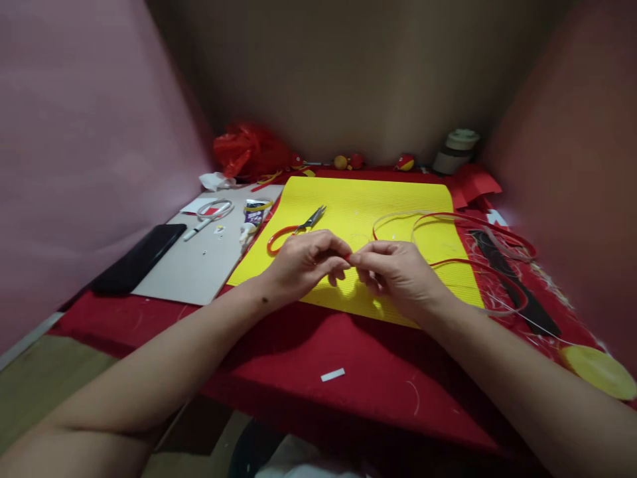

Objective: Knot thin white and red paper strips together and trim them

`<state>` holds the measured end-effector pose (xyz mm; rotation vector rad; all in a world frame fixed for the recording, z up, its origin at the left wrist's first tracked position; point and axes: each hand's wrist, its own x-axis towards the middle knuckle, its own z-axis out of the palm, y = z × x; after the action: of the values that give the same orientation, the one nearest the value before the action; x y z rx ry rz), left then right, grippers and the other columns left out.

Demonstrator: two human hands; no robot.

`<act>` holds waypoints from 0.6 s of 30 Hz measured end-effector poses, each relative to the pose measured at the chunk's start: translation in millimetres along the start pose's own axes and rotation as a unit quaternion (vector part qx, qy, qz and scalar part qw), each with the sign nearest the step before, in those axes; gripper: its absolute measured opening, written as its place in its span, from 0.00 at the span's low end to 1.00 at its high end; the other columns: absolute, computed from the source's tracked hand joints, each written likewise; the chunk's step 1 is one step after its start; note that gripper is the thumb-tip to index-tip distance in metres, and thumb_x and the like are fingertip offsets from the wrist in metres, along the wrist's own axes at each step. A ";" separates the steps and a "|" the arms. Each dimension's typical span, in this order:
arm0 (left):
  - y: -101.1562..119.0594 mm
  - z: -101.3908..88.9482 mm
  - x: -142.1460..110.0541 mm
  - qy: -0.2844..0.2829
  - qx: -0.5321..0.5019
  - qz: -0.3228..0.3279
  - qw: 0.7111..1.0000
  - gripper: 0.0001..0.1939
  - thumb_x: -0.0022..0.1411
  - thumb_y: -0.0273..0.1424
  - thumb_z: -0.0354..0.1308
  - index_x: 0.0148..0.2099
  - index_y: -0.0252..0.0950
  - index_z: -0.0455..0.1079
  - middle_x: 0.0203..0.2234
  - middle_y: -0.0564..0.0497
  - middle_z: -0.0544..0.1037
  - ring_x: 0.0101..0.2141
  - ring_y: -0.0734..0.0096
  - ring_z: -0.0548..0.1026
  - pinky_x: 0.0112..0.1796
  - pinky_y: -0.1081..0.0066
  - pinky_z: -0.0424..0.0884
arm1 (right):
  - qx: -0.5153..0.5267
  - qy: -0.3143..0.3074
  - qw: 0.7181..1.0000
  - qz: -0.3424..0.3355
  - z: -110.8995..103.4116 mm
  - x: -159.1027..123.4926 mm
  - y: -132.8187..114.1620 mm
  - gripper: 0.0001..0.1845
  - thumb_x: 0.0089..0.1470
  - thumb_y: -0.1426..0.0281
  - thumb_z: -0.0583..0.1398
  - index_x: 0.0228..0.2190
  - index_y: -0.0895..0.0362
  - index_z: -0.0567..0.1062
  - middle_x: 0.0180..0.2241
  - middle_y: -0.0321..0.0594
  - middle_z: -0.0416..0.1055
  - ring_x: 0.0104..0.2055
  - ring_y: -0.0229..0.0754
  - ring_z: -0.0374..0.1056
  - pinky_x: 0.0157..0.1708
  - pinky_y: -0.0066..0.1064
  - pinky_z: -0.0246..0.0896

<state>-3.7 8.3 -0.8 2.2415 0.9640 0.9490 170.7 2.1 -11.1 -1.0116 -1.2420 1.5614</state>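
Note:
My left hand (304, 263) and my right hand (398, 273) meet over the front part of a yellow corrugated sheet (368, 202). Both pinch a small red strip (348, 256) between thumb and fingertips, the fingers curled closed. Long red paper strips (462, 222) loop away to the right across the sheet. Orange-handled scissors (293, 232) lie on the sheet just behind my left hand.
The red table cloth (298, 358) carries a grey board (204, 259) at left with a black phone (139, 257), a pen (198, 228), a glue tube (253, 216). A black tool (512, 282) lies right, a yellow disc (600, 370) near the right edge. Red plastic bag (249, 151), small round figures and a jar (455, 151) stand at the back.

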 end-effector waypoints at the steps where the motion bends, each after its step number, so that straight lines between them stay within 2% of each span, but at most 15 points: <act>1: 2.0 1.0 0.2 -0.001 -0.069 -0.030 0.997 0.01 0.60 0.24 0.56 0.36 0.32 0.67 0.23 0.53 0.74 0.21 0.78 0.75 0.26 0.77 0.74 | 0.008 -0.008 1.000 0.002 -0.2 -0.3 -0.8 0.12 0.42 0.69 0.64 0.14 0.59 0.70 0.12 0.31 0.63 0.13 0.28 0.53 0.13 0.24 0.43; 2: 3.1 2.1 0.3 0.003 -0.120 -0.046 0.992 0.01 0.61 0.24 0.56 0.37 0.31 0.67 0.22 0.53 0.75 0.22 0.77 0.76 0.26 0.76 0.74 | 0.014 -0.018 1.000 0.002 -0.8 -0.5 -1.2 0.12 0.42 0.69 0.64 0.14 0.59 0.70 0.13 0.31 0.63 0.13 0.28 0.54 0.14 0.24 0.44; 4: 2.1 4.1 0.3 0.025 -0.145 -0.019 0.989 0.01 0.61 0.24 0.56 0.36 0.31 0.67 0.23 0.53 0.73 0.21 0.78 0.75 0.25 0.77 0.74 | 0.011 -0.032 0.999 -0.003 -3.1 -0.2 -0.7 0.12 0.43 0.68 0.64 0.15 0.59 0.71 0.14 0.32 0.64 0.14 0.29 0.54 0.15 0.24 0.46; 7: -4.4 4.5 -0.1 0.059 0.002 0.109 0.992 0.03 0.62 0.25 0.55 0.35 0.32 0.68 0.27 0.52 0.73 0.24 0.80 0.73 0.26 0.77 0.72 | -0.029 -0.031 0.999 -0.005 -7.4 1.4 1.8 0.12 0.44 0.68 0.64 0.15 0.59 0.72 0.13 0.33 0.64 0.14 0.29 0.54 0.15 0.25 0.45; 10: -10.2 1.8 -1.0 0.045 0.167 0.191 0.966 0.05 0.64 0.24 0.51 0.36 0.32 0.67 0.28 0.49 0.74 0.29 0.76 0.72 0.31 0.74 0.72 | -0.059 -0.034 0.998 0.001 -10.1 3.0 3.8 0.12 0.44 0.68 0.65 0.15 0.59 0.72 0.13 0.34 0.64 0.14 0.30 0.55 0.15 0.25 0.46; 14: -10.6 1.6 -1.8 0.003 0.244 0.193 0.950 0.06 0.64 0.21 0.48 0.37 0.30 0.66 0.30 0.46 0.74 0.31 0.74 0.72 0.32 0.74 0.71 | -0.051 -0.038 0.998 0.014 -8.2 2.9 3.6 0.13 0.42 0.66 0.66 0.14 0.59 0.72 0.13 0.34 0.64 0.15 0.30 0.56 0.16 0.26 0.47; 18: -3.2 4.4 -1.4 -0.018 0.240 0.179 0.954 0.07 0.65 0.22 0.47 0.37 0.31 0.66 0.30 0.47 0.73 0.30 0.76 0.71 0.31 0.75 0.70 | -0.062 -0.027 0.997 0.023 -3.5 0.1 2.9 0.15 0.42 0.65 0.66 0.14 0.59 0.71 0.13 0.33 0.63 0.14 0.29 0.54 0.16 0.26 0.45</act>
<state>-2.4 8.4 -6.2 2.9085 0.8556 0.8840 173.6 2.7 -14.6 -1.0895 -1.3754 1.5733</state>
